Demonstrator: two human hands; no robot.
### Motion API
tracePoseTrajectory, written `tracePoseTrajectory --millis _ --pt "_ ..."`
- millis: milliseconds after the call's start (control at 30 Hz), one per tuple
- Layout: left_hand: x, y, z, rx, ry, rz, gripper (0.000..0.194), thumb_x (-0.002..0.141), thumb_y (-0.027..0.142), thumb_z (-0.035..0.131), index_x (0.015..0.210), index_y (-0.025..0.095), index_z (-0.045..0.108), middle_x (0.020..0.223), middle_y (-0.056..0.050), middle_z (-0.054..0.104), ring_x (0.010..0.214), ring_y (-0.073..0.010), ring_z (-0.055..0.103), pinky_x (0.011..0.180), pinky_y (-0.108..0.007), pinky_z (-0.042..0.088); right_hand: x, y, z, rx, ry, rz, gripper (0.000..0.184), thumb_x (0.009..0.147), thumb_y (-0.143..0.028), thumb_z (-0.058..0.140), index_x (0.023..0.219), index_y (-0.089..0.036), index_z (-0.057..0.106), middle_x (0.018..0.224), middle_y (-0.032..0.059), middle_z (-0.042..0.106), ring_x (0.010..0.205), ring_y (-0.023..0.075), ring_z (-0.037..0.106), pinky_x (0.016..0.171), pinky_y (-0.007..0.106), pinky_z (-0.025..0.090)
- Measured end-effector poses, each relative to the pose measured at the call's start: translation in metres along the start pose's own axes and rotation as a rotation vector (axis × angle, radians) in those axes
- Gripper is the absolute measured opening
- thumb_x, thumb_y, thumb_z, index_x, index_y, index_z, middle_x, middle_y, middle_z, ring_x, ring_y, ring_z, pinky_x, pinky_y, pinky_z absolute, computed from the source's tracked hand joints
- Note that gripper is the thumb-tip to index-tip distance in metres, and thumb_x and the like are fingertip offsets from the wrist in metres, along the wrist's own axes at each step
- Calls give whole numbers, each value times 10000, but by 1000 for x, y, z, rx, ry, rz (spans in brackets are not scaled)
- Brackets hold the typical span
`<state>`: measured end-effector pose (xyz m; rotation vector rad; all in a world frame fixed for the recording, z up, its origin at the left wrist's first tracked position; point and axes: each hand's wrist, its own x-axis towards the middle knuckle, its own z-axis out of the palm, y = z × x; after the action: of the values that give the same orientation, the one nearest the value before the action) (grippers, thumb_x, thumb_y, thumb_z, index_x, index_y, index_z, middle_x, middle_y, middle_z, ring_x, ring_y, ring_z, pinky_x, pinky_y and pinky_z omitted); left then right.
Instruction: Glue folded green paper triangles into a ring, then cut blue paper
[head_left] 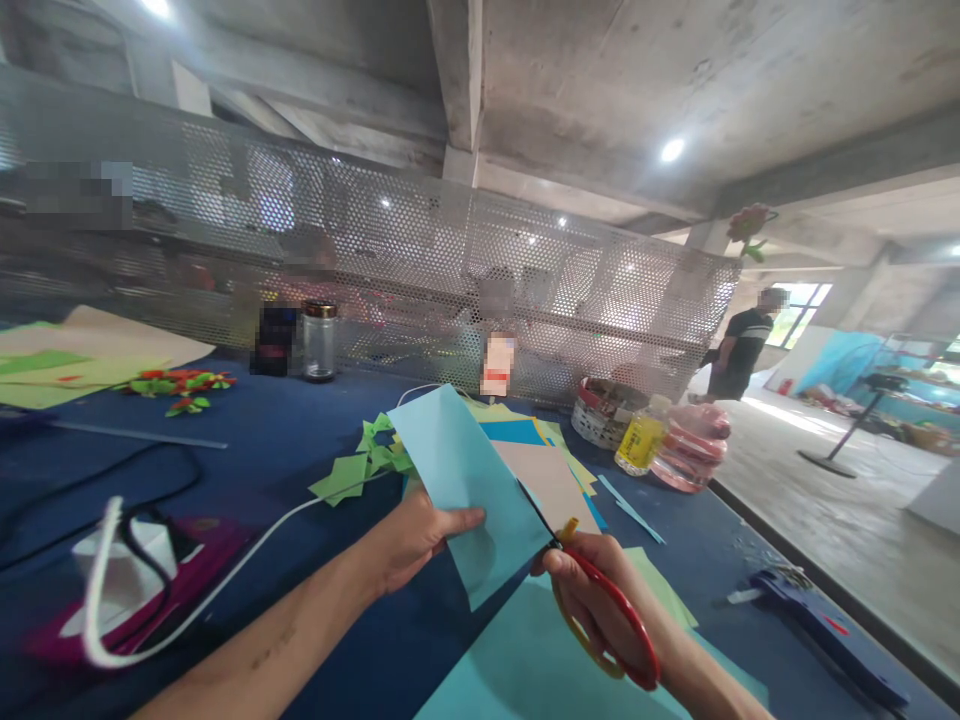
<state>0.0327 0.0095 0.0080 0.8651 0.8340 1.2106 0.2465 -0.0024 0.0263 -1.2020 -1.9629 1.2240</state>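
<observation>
My left hand point(416, 540) pinches the left edge of a light blue paper sheet point(469, 480) and holds it up above the table. My right hand point(592, 595) grips red and yellow scissors point(600, 600), fingers through the handles. The dark blades point(536, 515) reach up into the sheet's right edge. A larger teal sheet point(525, 660) lies flat under both hands. Green cut paper shapes point(360, 460) lie just beyond my left hand.
Blue table point(285, 440) with a stack of coloured papers point(540, 450), a glass jar point(319, 342), a yellow bottle point(640, 440), pink tape rolls point(694, 450), a basket point(596, 410), white cable point(225, 580) and a blue tool point(817, 620). Perforated metal screen point(450, 270) behind. A person point(739, 350) stands far right.
</observation>
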Motion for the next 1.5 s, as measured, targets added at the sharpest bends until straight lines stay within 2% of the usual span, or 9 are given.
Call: tracePoseTrajectory --millis 100,233,400,667,800,933,1033,1200,1500 --pt "1 3 1 -38 -2 13 519 544 267 881 1008 135 687 1080 -134 718 1030 -323 654 818 -368 546 1 4 0 6 6 19 569 778 -749 471 736 -182 481 365 -98 351 290 53 284 319 202 167" --pt "2 9 -1 -111 112 13 435 629 338 822 990 138 684 1049 -137 725 943 -322 686 702 -362 563 4 11 -3 -6 -25 35 523 800 -713 491 728 -196 445 374 -107 322 304 51 291 323 193 189" --pt "4 9 -3 -123 162 59 461 568 276 853 976 143 684 1063 -117 725 995 -319 668 749 -373 562 4 12 -5 -58 -75 -26 541 790 -733 481 711 -203 405 432 -104 316 331 37 304 329 180 211" --pt "5 7 -2 -102 176 84 528 500 290 889 959 116 696 1000 -126 741 966 -323 676 750 -364 563 -3 -3 -5 -60 -134 -90 573 798 -767 400 788 -196 440 515 -69 416 415 86 468 477 236 481" --pt "4 7 -2 -95 162 90 523 491 295 893 939 105 701 964 -129 748 942 -317 683 755 -357 559 -7 -5 -8 -85 -148 -135 568 833 -752 356 797 -196 468 633 -14 487 579 129 538 549 247 463" --pt "3 7 -1 -85 163 85 490 509 284 886 932 115 705 930 -120 753 910 -314 692 746 -369 561 -5 -6 -7 -80 -88 -50 492 825 -701 464 833 -209 460 596 -58 395 513 90 412 482 218 354" --pt "4 7 -2 -84 169 90 459 513 275 883 909 124 708 899 -114 757 905 -321 693 740 -378 561 -3 -12 -3 -29 -42 39 438 808 -614 578 933 -209 466 659 -59 450 516 70 361 471 208 304" --pt "7 6 -4 -92 189 107 438 513 269 880 888 120 709 903 -115 756 910 -317 692 748 -372 558 -3 -15 -3 94 -82 54 401 840 -560 565 940 -182 477 785 13 601 565 89 454 523 231 375" --pt "8 6 -5 -84 213 116 413 547 222 856 918 118 709 920 -113 756 928 -303 689 730 -345 561 -1 -4 -11 34 -132 99 446 882 -619 461 815 -180 496 757 53 662 657 162 626 627 298 488"
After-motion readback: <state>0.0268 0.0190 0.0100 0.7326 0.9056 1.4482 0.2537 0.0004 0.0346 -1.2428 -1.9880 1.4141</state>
